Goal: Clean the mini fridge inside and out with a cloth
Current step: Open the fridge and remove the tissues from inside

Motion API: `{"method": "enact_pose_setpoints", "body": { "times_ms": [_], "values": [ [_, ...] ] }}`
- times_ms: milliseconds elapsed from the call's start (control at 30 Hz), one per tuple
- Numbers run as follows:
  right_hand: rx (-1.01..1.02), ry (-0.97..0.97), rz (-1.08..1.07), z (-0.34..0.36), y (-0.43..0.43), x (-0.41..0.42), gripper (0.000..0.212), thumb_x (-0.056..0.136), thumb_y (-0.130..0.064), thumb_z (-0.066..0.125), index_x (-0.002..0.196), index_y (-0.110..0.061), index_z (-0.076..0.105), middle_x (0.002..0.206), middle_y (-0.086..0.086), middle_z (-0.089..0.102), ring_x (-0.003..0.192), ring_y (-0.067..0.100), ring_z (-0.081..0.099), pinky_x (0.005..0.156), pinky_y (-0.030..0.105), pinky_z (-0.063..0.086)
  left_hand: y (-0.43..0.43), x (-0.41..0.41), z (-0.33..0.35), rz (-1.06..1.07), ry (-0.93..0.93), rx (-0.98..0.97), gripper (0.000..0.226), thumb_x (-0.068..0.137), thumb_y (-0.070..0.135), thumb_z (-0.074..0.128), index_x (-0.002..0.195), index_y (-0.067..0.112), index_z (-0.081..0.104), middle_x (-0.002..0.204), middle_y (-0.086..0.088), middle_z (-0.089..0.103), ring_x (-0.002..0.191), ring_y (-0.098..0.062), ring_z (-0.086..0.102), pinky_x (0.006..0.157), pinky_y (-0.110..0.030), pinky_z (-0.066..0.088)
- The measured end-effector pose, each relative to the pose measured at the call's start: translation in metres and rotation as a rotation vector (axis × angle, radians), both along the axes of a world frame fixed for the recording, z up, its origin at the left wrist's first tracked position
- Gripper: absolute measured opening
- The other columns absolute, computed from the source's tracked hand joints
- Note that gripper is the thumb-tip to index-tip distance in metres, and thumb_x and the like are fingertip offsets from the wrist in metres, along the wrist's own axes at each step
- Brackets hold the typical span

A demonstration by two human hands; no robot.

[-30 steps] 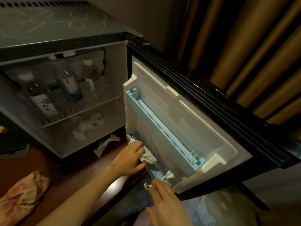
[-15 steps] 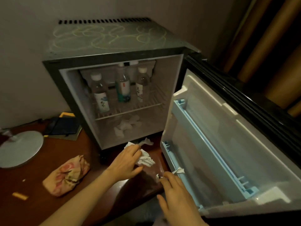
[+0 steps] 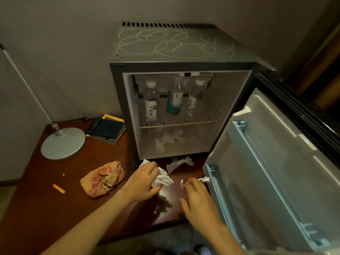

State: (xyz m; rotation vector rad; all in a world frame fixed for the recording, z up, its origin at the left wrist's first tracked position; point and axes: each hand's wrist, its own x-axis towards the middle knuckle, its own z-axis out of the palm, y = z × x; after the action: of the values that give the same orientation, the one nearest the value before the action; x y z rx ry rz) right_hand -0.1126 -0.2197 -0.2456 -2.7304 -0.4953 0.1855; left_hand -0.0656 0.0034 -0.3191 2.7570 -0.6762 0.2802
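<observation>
Here, an open mini fridge (image 3: 184,65) stands on a dark wooden table (image 3: 46,208).
Left hand (image 3: 143,181) grips crumpled tissue (image 3: 164,179); right hand (image 3: 200,201) pinches a small white scrap (image 3: 182,184).

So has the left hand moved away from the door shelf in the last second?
Yes. The left hand, holding crumpled tissue, has pulled left off the door's bottom shelf to over the table.

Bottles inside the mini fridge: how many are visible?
3, all standing on the wire shelf: left bottle, middle bottle, right bottle. Others could be hidden behind them.
</observation>
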Motion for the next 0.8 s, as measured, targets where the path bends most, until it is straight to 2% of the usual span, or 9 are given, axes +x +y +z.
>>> {"method": "enact_pose_setpoints", "body": {
  "times_ms": [367,800],
  "values": [
    [-0.065,0.031,0.073,-0.004,0.023,0.016,0.048,0.097,-0.031,0.048,0.142,-0.016,0.039,0.145,0.0,0.03,0.131,0.016,0.034,0.103,0.024,0.039,0.025,-0.026,0.002,0.159,0.014,-0.039,0.031,0.083,0.045,0.054,0.092,0.015,0.058,0.101,-0.002,0.055,0.085,-0.015,0.052,0.076,-0.025,0.039],
    [-0.122,0.028,0.048,-0.039,0.025,0.038,0.05,0.097,-0.03,0.048,0.143,-0.014,0.039,0.143,0.002,0.033,0.128,0.017,0.037,0.098,0.023,0.042,0.011,-0.026,-0.026,0.206,0.003,-0.055,0.03,0.08,0.042,0.056,0.091,0.014,0.058,0.1,-0.003,0.056,0.086,-0.017,0.053,0.074,-0.028,0.045]
  ]
}}
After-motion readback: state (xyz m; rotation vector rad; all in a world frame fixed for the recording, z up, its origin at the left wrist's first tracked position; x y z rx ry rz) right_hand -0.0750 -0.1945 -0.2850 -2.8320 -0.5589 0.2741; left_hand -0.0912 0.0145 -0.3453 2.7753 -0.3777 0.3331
